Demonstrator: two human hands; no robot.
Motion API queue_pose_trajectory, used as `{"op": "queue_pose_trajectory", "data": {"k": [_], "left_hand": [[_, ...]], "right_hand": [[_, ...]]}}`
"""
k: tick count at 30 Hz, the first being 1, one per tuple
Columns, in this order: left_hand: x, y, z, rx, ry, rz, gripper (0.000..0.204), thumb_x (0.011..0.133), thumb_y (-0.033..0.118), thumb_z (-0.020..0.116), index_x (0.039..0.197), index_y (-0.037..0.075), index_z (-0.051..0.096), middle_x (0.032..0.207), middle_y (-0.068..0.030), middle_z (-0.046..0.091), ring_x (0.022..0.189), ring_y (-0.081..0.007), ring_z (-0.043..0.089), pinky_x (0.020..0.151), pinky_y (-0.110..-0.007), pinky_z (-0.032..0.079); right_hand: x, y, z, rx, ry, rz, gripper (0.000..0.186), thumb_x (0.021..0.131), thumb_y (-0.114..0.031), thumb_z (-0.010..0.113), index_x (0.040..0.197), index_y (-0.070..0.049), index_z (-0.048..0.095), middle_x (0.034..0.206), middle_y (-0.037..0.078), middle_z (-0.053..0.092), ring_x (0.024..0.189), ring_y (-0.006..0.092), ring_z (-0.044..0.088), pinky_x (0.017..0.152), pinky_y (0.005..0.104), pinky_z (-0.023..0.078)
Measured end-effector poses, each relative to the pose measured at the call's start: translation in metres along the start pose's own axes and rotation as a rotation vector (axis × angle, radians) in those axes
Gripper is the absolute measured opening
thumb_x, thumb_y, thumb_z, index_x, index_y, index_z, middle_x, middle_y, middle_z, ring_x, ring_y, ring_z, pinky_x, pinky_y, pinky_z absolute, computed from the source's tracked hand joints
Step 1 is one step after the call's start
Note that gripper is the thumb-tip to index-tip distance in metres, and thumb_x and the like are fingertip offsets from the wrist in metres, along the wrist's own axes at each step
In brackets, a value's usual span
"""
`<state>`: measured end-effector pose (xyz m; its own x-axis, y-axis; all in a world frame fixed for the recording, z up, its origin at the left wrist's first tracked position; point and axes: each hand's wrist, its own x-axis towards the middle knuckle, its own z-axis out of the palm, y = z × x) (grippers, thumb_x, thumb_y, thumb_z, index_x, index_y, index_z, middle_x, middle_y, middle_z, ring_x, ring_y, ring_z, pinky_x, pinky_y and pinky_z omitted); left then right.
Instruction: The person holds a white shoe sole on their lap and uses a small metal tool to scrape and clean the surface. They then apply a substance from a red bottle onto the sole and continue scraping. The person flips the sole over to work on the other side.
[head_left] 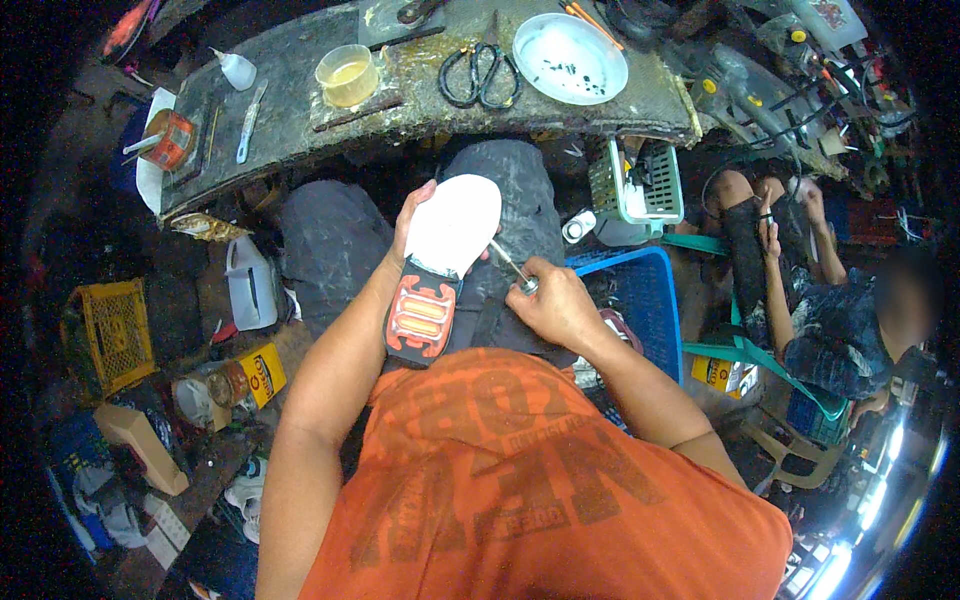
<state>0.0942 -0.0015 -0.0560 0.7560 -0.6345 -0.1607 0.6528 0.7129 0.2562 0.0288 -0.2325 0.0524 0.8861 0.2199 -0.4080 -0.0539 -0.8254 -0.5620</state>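
Note:
My left hand [412, 212] is closed around the side of a shoe [455, 225] above my lap. The shoe lies sole up, its forefoot bare white, its heel black with an orange-red pattern. From the right, my right hand [562, 305] grips a thin metal-shafted tool [510, 258] resembling an awl. The tool's tip reaches the right edge of the white part; whether it goes in, I cannot tell. Most of the tool's handle is hidden in my fingers. My left fingertips show partly at the shoe's right edge.
Ahead stands a worn workbench [420, 115] with black-handled scissors [480, 76], a white bowl [570, 60], a tub of yellowish liquid [347, 76] and a squeeze bottle [236, 70]. A blue crate [660, 300] and green basket [650, 190] stand right, near another person [830, 300].

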Motion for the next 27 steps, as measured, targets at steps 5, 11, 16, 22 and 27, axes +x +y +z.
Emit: {"op": "queue_pose_trajectory", "data": {"k": [5,11,16,22,27], "left_hand": [[0.000,0.000,-0.002,0.006,0.030,0.002,0.083,0.102,0.063,0.042,0.146,-0.006,0.052,0.119,-0.0360,0.069,0.082,-0.0444,0.077,0.052,-0.045,0.066],[0.001,0.002,-0.004,0.007,0.081,0.006,0.087,0.101,0.065,0.044,0.149,-0.007,0.049,0.121,-0.0390,0.067,0.080,-0.0436,0.077,0.053,-0.047,0.066],[0.002,0.000,0.001,-0.018,0.157,0.031,0.086,0.102,0.064,0.044,0.147,-0.009,0.050,0.120,-0.0398,0.068,0.080,-0.0434,0.077,0.055,-0.047,0.066],[0.002,-0.001,-0.001,-0.062,0.053,0.043,0.080,0.103,0.058,0.045,0.141,-0.011,0.055,0.123,-0.0348,0.069,0.101,-0.0443,0.075,0.076,-0.047,0.067],[0.000,0.006,-0.006,-0.079,-0.207,-0.028,0.078,0.103,0.057,0.047,0.140,-0.011,0.056,0.124,-0.0329,0.069,0.106,-0.0453,0.073,0.079,-0.051,0.067]], "right_hand": [[0.000,0.000,0.000,-0.015,-0.008,0.022,0.035,0.086,-0.030,0.074,0.101,0.001,0.071,0.082,0.031,0.073,0.085,0.0487,0.074,0.080,0.0561,0.060],[-0.004,-0.004,0.004,-0.047,0.022,-0.038,0.033,0.087,-0.029,0.074,0.099,0.001,0.070,0.081,0.029,0.073,0.083,0.0475,0.074,0.079,0.0559,0.060],[-0.006,-0.005,0.004,-0.034,0.039,-0.071,0.030,0.087,-0.025,0.074,0.099,0.002,0.068,0.070,0.026,0.070,0.077,0.0458,0.073,0.074,0.0531,0.058],[-0.008,-0.007,0.006,-0.069,0.041,-0.099,0.030,0.087,-0.025,0.074,0.099,0.003,0.068,0.071,0.025,0.070,0.076,0.0462,0.073,0.074,0.0533,0.059],[-0.010,-0.007,0.009,-0.124,0.038,-0.143,0.030,0.087,-0.024,0.073,0.099,0.003,0.068,0.073,0.026,0.071,0.076,0.0455,0.073,0.073,0.0533,0.059]]}}
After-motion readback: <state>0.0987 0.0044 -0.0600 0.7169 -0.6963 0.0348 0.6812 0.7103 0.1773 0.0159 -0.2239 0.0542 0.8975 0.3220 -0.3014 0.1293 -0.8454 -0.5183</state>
